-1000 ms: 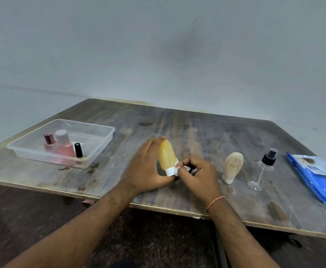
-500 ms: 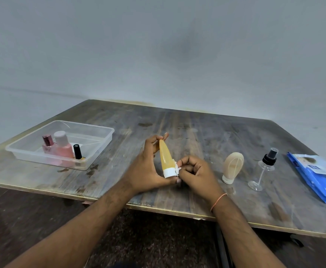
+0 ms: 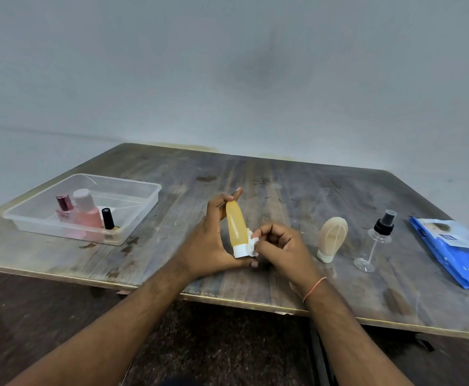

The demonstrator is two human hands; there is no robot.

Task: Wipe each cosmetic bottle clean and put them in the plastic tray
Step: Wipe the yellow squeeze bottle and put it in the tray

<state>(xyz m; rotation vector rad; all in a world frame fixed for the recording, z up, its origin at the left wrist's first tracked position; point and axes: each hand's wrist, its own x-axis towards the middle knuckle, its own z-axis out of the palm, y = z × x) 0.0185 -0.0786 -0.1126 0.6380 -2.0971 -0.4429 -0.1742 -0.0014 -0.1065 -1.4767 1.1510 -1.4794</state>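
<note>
My left hand [image 3: 209, 243] holds a yellow squeeze bottle [image 3: 236, 228] cap-down over the table's middle, thumb under its white cap and fingers at its top. My right hand [image 3: 279, 245] pinches a small white wipe [image 3: 253, 243] against the cap end. A beige squeeze bottle [image 3: 332, 239] stands cap-down to the right. Beside it stands a clear spray bottle [image 3: 376, 240] with a black pump. The clear plastic tray [image 3: 144, 203] at the left holds a pink bottle [image 3: 88, 215], a small pink perfume bottle [image 3: 65, 208] and a black-capped nail polish [image 3: 108, 218].
A blue pack of wipes [image 3: 456, 246] lies at the table's right edge. The worn wooden table [image 3: 283, 185] stands against a grey wall, and its front edge runs just under my wrists. Dark floor lies below.
My left hand has opened around the yellow bottle, so more of it shows. The bottle turned slightly, and my right hand keeps the wipe working at the cap end.
</note>
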